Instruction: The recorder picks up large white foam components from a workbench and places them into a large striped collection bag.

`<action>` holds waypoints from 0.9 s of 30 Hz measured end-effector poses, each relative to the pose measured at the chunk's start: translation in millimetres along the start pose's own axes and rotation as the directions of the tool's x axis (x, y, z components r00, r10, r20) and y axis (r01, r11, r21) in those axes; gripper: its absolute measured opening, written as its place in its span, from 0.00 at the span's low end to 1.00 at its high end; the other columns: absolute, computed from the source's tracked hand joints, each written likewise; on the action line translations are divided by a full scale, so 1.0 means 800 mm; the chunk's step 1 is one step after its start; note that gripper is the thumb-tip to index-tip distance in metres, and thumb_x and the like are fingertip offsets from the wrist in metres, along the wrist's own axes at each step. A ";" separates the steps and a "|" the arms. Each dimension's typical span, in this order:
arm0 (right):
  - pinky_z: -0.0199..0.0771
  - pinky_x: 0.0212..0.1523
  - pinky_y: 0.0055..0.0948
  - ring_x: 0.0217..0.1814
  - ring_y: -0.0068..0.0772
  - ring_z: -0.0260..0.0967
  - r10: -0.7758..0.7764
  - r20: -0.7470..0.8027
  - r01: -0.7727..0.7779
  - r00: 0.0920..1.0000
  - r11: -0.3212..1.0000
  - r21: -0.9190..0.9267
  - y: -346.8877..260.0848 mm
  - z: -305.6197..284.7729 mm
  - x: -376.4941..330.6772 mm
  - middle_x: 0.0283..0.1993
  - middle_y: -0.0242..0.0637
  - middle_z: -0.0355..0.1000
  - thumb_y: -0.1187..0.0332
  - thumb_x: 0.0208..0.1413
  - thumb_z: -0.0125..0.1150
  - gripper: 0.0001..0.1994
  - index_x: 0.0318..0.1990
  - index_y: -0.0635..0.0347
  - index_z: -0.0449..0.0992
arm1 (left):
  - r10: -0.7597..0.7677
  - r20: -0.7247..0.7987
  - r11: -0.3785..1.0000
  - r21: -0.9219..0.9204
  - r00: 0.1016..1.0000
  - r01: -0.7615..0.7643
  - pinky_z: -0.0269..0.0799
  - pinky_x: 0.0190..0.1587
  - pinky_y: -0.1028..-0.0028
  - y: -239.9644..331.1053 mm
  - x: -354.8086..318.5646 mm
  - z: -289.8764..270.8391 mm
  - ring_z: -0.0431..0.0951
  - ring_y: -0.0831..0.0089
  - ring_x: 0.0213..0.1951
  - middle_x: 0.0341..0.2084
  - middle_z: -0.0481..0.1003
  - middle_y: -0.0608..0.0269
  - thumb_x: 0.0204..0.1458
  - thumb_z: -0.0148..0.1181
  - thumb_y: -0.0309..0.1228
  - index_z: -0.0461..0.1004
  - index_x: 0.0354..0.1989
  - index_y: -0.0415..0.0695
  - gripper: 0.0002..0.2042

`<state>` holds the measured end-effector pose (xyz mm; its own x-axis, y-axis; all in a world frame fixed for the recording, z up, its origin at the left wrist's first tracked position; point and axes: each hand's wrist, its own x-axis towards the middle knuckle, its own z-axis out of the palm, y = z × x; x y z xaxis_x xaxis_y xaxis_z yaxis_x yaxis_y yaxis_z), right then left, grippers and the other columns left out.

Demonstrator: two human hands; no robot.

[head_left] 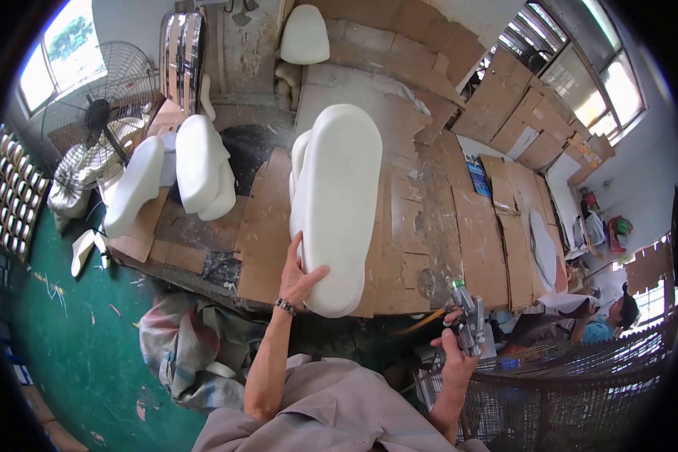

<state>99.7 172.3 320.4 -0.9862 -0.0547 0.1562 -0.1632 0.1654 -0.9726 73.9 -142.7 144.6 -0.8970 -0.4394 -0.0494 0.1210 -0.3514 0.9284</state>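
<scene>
A long white sole-shaped piece, smooth with rounded ends, lies over other white pieces on the cardboard-covered table. My left hand grips its near left edge, thumb on the top face and fingers along the side. Below the table's front edge, on the right, my right hand is closed round a metal spray gun with a green fitting and a yellowish hose. How the fingers lie on its trigger is partly hidden.
More white pieces stand at the table's left, near a caged fan. Another white shape is at the back. A woven sack lies by the table's front. A person works at far right, behind a dark mesh.
</scene>
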 end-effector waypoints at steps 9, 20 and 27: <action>0.75 0.43 0.22 0.39 0.26 0.74 -0.163 0.207 0.177 0.965 0.983 -0.052 -0.046 -0.013 -0.017 0.43 0.39 0.77 0.71 0.56 0.69 0.31 0.66 0.69 0.66 | -0.048 0.000 0.993 0.110 0.999 0.047 0.81 0.44 0.67 0.004 0.037 0.002 0.82 0.64 0.41 0.43 0.79 0.45 0.47 0.71 0.28 0.42 0.77 0.48 0.51; 0.74 0.39 0.28 0.37 0.38 0.74 -0.306 0.286 0.370 0.908 0.906 -0.207 -0.075 -0.011 -0.035 0.40 0.46 0.75 0.78 0.51 0.70 0.30 0.63 0.70 0.68 | -0.104 0.017 0.989 0.111 0.994 0.102 0.81 0.47 0.65 0.013 0.036 0.010 0.82 0.61 0.45 0.49 0.77 0.43 0.46 0.71 0.25 0.41 0.76 0.44 0.51; 0.73 0.37 0.26 0.33 0.30 0.73 -0.320 0.238 0.368 0.917 0.910 -0.193 -0.073 -0.009 -0.039 0.35 0.40 0.75 0.70 0.56 0.68 0.27 0.61 0.72 0.70 | -0.107 0.029 0.989 0.106 0.994 0.103 0.80 0.48 0.65 0.011 0.042 0.012 0.82 0.60 0.45 0.48 0.77 0.43 0.48 0.69 0.23 0.38 0.77 0.44 0.51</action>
<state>140.0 171.2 373.6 -0.8457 -0.3371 0.4137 -0.5163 0.3203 -0.7943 40.7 -152.7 154.3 -0.9168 -0.3750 -0.1372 -0.0177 -0.3052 0.9521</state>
